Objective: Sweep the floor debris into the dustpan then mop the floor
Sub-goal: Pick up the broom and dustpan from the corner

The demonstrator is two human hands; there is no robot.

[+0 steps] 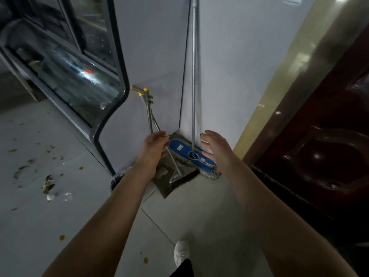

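Pale grey tiled floor point(83, 216) here, dim light, and it's a mess on the left side: a scatter of dark and yellowish floor debris point(48, 184) with a couple of orange bits nearer the person. White walls meet in a corner point(182, 108), with a glass-fronted grey cabinet point(79, 80) on the left and a dark reddish wooden door point(323, 148) in a yellowish frame on the right.

All the cleaning gear is parked in that corner. The blue flat mop with the long silver pole point(193, 76) stands upright against the wall, its pad on the floor. Just beside it sits a metal dustpan point(165, 184) with a dark-bristled broom point(183, 179) lying in it.

The left hand point(153, 148) is curled around the thin metal handle. The right hand point(215, 148) is spread wide, fingers apart, hovering near the mop pole, not touching. One white shoe point(180, 253) shows at the bottom.
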